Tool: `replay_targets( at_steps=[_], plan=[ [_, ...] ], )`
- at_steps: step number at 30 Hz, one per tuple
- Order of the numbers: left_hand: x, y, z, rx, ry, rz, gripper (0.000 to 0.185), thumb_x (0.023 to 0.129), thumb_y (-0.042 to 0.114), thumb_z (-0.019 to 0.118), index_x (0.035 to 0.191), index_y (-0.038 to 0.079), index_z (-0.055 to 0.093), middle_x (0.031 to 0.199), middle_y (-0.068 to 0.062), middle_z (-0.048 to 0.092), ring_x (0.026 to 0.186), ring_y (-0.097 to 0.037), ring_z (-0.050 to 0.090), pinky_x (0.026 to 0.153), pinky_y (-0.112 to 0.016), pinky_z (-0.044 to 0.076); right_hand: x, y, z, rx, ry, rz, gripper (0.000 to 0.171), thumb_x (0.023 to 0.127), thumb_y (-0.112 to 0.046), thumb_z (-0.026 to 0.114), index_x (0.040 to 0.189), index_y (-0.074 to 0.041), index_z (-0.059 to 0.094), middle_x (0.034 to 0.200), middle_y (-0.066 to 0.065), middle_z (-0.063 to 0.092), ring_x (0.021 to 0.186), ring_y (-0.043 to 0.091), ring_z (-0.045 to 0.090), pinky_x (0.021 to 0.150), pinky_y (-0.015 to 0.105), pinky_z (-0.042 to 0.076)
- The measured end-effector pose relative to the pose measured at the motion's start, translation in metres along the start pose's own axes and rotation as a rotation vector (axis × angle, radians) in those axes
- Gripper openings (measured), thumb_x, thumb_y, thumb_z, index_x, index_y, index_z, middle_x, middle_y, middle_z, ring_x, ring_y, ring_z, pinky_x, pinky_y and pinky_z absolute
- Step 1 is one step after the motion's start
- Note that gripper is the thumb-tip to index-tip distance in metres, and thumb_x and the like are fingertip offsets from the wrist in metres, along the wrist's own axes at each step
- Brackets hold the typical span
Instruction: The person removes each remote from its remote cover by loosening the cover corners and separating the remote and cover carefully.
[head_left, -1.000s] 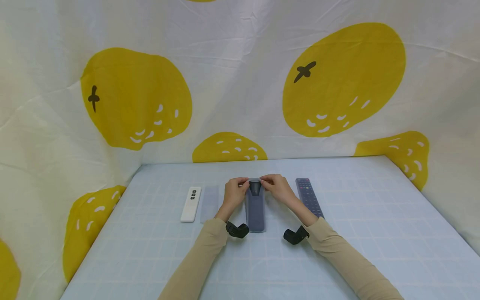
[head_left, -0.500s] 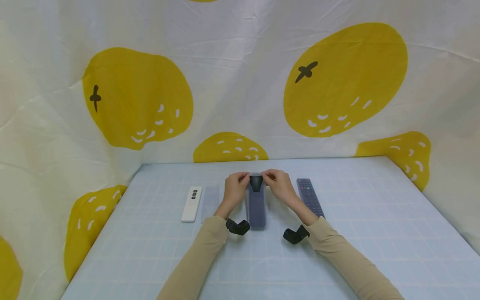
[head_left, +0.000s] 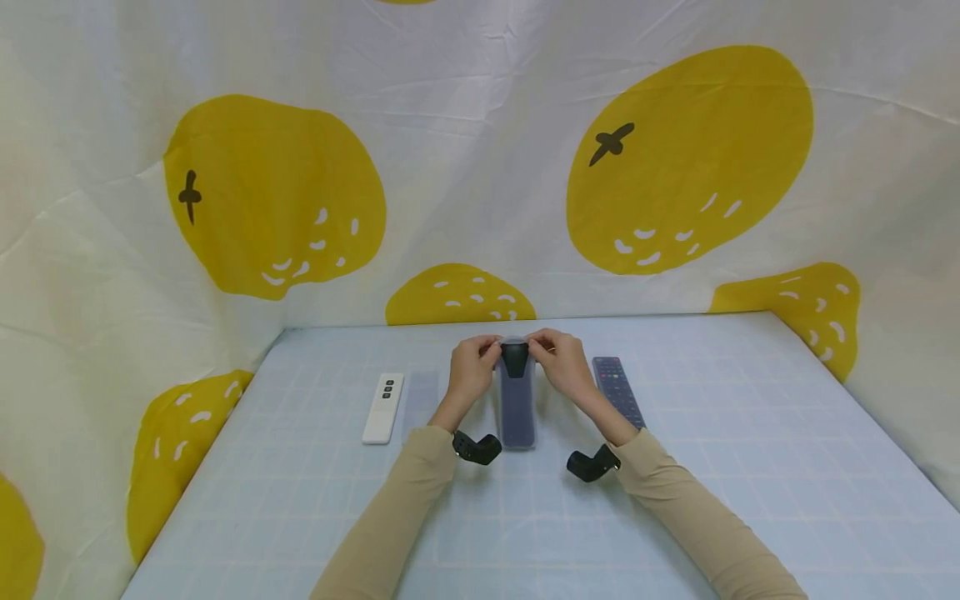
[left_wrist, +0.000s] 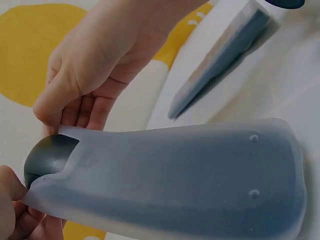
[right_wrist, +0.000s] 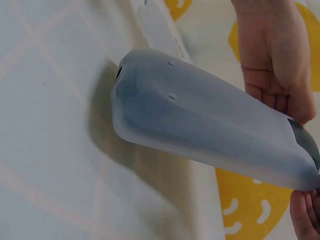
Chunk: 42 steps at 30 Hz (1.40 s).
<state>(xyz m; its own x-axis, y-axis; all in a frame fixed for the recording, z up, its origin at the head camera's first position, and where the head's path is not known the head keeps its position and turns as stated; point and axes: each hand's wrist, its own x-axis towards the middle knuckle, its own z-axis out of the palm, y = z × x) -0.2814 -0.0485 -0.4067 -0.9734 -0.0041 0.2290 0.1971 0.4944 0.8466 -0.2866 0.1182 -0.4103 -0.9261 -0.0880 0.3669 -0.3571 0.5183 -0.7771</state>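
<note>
A dark remote in a translucent grey silicone cover (head_left: pixel 517 412) lies lengthwise at the middle of the table, its far end raised. Its bare black tip (head_left: pixel 513 358) sticks out of the cover's open end. My left hand (head_left: pixel 474 368) pinches the cover's rim on the left of that tip and my right hand (head_left: pixel 561 365) pinches it on the right. The left wrist view shows the cover (left_wrist: pixel 175 175), the black tip (left_wrist: pixel 47 155) and the right hand (left_wrist: pixel 95 70) beyond it. The right wrist view shows the cover's closed end (right_wrist: pixel 165 115) just over the table and the left hand (right_wrist: pixel 272 65) behind.
On the pale checked tablecloth (head_left: pixel 675 517), a white remote (head_left: pixel 382 407) and a clear empty cover (head_left: pixel 422 400) lie left of my hands. A long dark remote (head_left: pixel 618 392) lies to the right. A cloth backdrop with yellow fruit (head_left: pixel 480 167) walls the table's back and sides.
Both hands have moved a little away from me, and the covered remote has slid that way with them. The other remotes have not moved.
</note>
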Motion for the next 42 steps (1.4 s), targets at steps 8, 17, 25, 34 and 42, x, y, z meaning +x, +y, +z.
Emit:
replay_targets(
  at_steps=[8, 17, 25, 34, 42],
  plan=[
    [0.001, 0.004, -0.003, -0.036, -0.025, -0.023, 0.024, 0.095, 0.011, 0.055, 0.11, 0.003, 0.071, 0.086, -0.013, 0.07, 0.065, -0.013, 0.059, 0.059, -0.022, 0.051, 0.003, 0.002, -0.002, 0.034, 0.013, -0.047, 0.017, 0.091, -0.009, 0.059, 0.097, 0.0, 0.072, 0.081, 0.015, 0.071, 0.065, 0.019, 0.063, 0.057, 0.021, 0.047],
    [0.003, 0.012, -0.009, -0.054, -0.071, -0.035, 0.026, 0.097, 0.014, 0.054, 0.114, 0.002, 0.069, 0.089, -0.013, 0.068, 0.061, -0.012, 0.058, 0.059, -0.024, 0.053, 0.006, -0.003, -0.008, 0.038, -0.012, -0.003, 0.018, 0.093, -0.009, 0.058, 0.1, 0.002, 0.072, 0.086, 0.017, 0.073, 0.071, 0.022, 0.068, 0.063, 0.023, 0.052],
    [0.003, 0.019, -0.014, -0.085, -0.145, -0.077, 0.029, 0.099, 0.015, 0.05, 0.12, 0.001, 0.065, 0.088, -0.01, 0.062, 0.069, -0.014, 0.057, 0.064, -0.025, 0.055, 0.008, -0.011, -0.015, 0.07, -0.07, 0.037, 0.022, 0.096, -0.011, 0.056, 0.105, 0.003, 0.07, 0.095, 0.019, 0.073, 0.075, 0.022, 0.07, 0.066, 0.025, 0.052],
    [0.003, 0.02, -0.018, -0.099, -0.199, -0.056, 0.032, 0.101, 0.015, 0.047, 0.127, 0.001, 0.06, 0.092, -0.012, 0.062, 0.077, -0.017, 0.06, 0.069, -0.026, 0.057, 0.009, -0.01, -0.023, 0.187, -0.178, 0.071, 0.028, 0.098, -0.014, 0.053, 0.112, 0.007, 0.066, 0.105, 0.025, 0.069, 0.084, 0.024, 0.07, 0.082, 0.042, 0.056],
    [0.003, 0.017, -0.019, -0.115, -0.224, -0.013, 0.032, 0.101, 0.013, 0.047, 0.127, -0.001, 0.058, 0.108, -0.017, 0.066, 0.091, -0.023, 0.061, 0.075, -0.029, 0.057, 0.008, -0.011, -0.03, 0.304, -0.269, 0.127, 0.033, 0.099, -0.015, 0.052, 0.12, 0.009, 0.06, 0.118, 0.025, 0.064, 0.088, 0.007, 0.066, 0.086, 0.035, 0.056]
  ],
)
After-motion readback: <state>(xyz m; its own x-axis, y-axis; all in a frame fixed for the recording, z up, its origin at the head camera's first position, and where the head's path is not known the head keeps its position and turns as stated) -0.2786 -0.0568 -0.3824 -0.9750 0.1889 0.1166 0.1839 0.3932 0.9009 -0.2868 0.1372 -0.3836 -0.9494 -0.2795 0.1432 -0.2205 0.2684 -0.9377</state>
